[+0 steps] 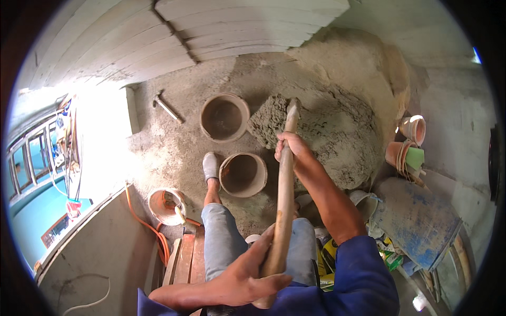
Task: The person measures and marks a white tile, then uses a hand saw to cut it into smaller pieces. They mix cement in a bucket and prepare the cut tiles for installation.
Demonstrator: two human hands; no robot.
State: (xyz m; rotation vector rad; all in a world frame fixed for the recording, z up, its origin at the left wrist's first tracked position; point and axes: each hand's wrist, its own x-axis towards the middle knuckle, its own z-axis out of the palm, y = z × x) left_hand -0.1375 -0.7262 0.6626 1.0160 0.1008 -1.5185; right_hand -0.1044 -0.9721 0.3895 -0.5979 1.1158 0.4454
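A long wooden-handled tool (285, 195) slants up from my lap to a heap of wet grey mortar (342, 137). Its head is buried under a lump of mortar, so I cannot tell a hoe from a shovel. My right hand (293, 146) is wrapped round the upper part of the handle. Lower down, my left hand (247, 274) holds the handle near its butt end, thumb across it. Left of the handle stands a round mortar-stained bucket (262, 181). Beyond it, another round bucket (245, 111) sits beside the lump.
A hammer (167, 107) lies on the floor at the far left. A white bucket (162, 203) stands near an orange hose (134, 208). At the right are stacked pots (414, 129) and a blue-stained sheet (421, 224). My left foot (211, 166) is beside the near bucket.
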